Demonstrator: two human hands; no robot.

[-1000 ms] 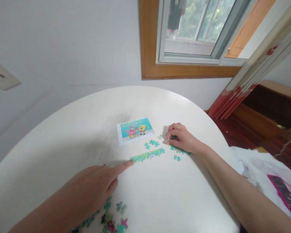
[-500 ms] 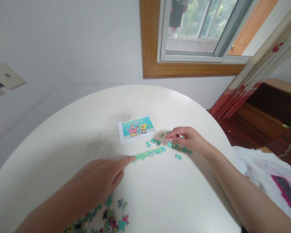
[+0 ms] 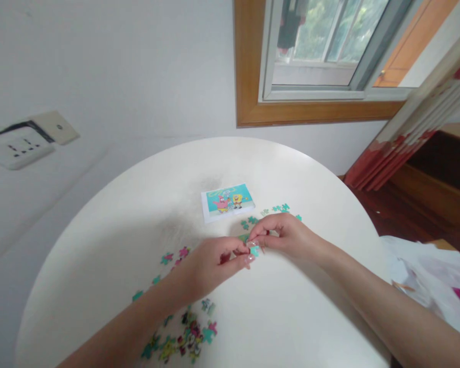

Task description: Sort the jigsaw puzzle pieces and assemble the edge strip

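Note:
My left hand (image 3: 220,258) and my right hand (image 3: 285,232) meet over the table, fingertips nearly touching. Both are closed in a pinch at a small teal puzzle piece (image 3: 255,251), which shows just below the right fingertips and beside the left thumb. Behind the hands a bit of green puzzle strip (image 3: 244,237) peeks out; the rest of it is covered. Just beyond lie loose teal puzzle pieces (image 3: 249,222). Farther back is the reference picture card (image 3: 230,201) with a pink and a yellow cartoon figure.
A pile of mixed puzzle pieces (image 3: 187,332) lies near me, under and beside my left forearm. Pink and teal pieces (image 3: 176,254) sit left of it, and more teal ones (image 3: 281,208) at the right. The round white table (image 3: 138,204) stands against a wall with a socket (image 3: 21,148).
My right hand has come left from the loose teal pieces to meet my left hand. The left hand went from a pointing finger on the strip to a pinch. The view turned slightly left.

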